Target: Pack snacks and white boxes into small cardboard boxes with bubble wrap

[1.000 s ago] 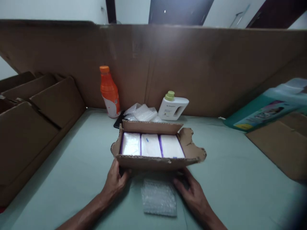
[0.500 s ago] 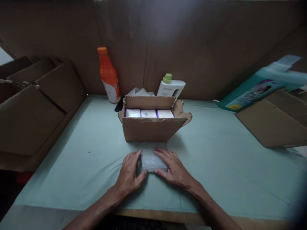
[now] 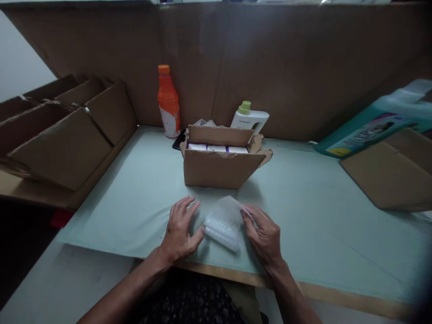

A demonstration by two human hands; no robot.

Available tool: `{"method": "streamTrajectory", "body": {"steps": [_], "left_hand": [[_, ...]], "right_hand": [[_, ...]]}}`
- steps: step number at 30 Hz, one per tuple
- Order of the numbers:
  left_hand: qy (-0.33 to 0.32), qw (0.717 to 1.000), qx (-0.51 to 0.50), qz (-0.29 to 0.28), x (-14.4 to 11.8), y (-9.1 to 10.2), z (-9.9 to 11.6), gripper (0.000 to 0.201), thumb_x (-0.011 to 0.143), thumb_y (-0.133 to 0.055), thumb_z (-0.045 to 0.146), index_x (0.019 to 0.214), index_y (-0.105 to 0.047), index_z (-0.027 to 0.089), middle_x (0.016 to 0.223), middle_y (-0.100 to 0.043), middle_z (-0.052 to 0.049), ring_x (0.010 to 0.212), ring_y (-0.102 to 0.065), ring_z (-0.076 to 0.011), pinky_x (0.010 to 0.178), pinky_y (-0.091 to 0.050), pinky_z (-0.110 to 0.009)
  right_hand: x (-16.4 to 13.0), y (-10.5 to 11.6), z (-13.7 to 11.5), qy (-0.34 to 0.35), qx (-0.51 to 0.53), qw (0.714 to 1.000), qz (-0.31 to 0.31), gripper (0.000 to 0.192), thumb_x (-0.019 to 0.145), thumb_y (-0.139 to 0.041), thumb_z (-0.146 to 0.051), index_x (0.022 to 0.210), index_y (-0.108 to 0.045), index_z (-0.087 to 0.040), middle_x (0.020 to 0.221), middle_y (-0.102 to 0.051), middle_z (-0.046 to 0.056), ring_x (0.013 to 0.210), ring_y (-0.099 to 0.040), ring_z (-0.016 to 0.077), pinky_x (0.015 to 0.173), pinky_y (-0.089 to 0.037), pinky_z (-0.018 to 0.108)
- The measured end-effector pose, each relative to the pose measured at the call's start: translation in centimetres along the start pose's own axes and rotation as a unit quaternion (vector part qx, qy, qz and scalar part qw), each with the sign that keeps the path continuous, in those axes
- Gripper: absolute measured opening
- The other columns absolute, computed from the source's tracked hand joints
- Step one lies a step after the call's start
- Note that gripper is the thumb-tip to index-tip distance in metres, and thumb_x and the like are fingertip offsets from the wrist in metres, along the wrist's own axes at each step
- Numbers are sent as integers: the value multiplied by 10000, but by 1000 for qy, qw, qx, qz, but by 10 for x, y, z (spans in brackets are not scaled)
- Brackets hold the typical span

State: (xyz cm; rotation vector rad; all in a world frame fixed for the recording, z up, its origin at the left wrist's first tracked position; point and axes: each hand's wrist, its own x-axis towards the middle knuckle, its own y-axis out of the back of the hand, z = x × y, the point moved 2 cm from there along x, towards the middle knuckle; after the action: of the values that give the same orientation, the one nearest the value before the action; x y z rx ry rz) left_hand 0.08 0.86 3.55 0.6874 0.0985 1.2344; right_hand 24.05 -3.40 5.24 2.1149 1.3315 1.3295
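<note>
I see the left hand [image 3: 180,227] lying palm down on the green table cover [image 3: 135,198], its fingers spread apart and the thumb touching the left edge of the bubble-wrap packet [image 3: 224,221], while the right hand [image 3: 265,234] pinches the packet's right edge with fingers closed on it and lifts that side. The packet is translucent white, padded and rectangular, and it lies just in front of the open cardboard box [image 3: 221,162], near the table's front edge. Behind the box stand an orange bottle [image 3: 168,102] and a white bottle [image 3: 249,119], whose labels I cannot read.
</note>
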Motion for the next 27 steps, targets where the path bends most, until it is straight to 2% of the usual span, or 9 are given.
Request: {"method": "streamTrajectory", "body": {"steps": [4,6,8,11,15,20,22,24,27], "left_hand": [[-19,998,12,-65,23,-6,10,759,743,-762,436,1422,-516,203,1516,-488,-164,1453,-361,-384,1199,-253,-600],[5,989,-58,-134,39,-12,14,690,719,-780,452,1336,-593,205,1408,-594,-137,1354,-479,-364,1148,-350,-534],[60,959,-151,-232,50,-18,16,403,737,-743,404,1075,-708,187,1109,-723,-83,1083,-636,-299,973,-484,-419],[144,900,-245,-332,51,-21,13,177,712,-698,319,779,-691,155,713,-653,7,686,-598,-162,670,-461,-263],[180,893,-271,-311,37,-12,-1,101,645,-674,244,663,-621,160,582,-548,51,562,-485,-97,561,-361,-214],[219,894,-293,-260,22,15,-23,115,713,-613,259,734,-673,163,679,-677,-16,659,-614,-146,675,-474,-273],[220,902,-298,-224,23,23,-24,197,736,-633,286,865,-713,161,842,-744,-61,814,-683,-195,796,-513,-331],[187,916,-305,-181,28,25,-17,429,752,-676,335,1150,-693,176,1150,-741,-111,1081,-674,-261,973,-492,-417],[107,939,-281,-165,37,9,8,869,705,-797,376,1490,-457,222,1437,-596,-135,1324,-541,-312,1117,-399,-488]], "right_hand": [[2,-1,-20,-69,129,987,-62,258,980,-547,-358,1008,-765,-222,956,-784,69,871,-739,221,810,-610,343],[5,1,-34,-79,184,976,-90,271,966,-567,-391,982,-779,-224,933,-787,64,841,-738,215,782,-611,324],[8,8,-43,-111,216,969,-56,257,942,-611,-412,960,-789,-227,878,-785,53,793,-732,207,745,-607,316],[14,30,-43,-195,253,944,79,222,905,-685,-415,936,-782,-218,801,-765,27,710,-707,173,686,-588,289],[22,60,-32,-239,301,890,246,241,825,-766,-430,845,-751,-191,796,-747,30,688,-690,171,695,-596,327],[21,77,-9,-253,330,825,382,191,706,-850,-341,771,-714,-224,772,-704,6,714,-651,175,710,-605,336],[17,71,-8,-280,326,825,367,191,712,-845,-341,789,-713,-226,795,-708,4,747,-661,172,740,-608,333],[14,57,-16,-290,332,845,301,208,744,-815,-381,819,-720,-212,806,-722,13,754,-679,176,746,-608,341],[16,39,-36,-271,355,879,167,216,792,-780,-406,856,-737,-204,811,-740,33,726,-692,185,692,-601,338]]}}
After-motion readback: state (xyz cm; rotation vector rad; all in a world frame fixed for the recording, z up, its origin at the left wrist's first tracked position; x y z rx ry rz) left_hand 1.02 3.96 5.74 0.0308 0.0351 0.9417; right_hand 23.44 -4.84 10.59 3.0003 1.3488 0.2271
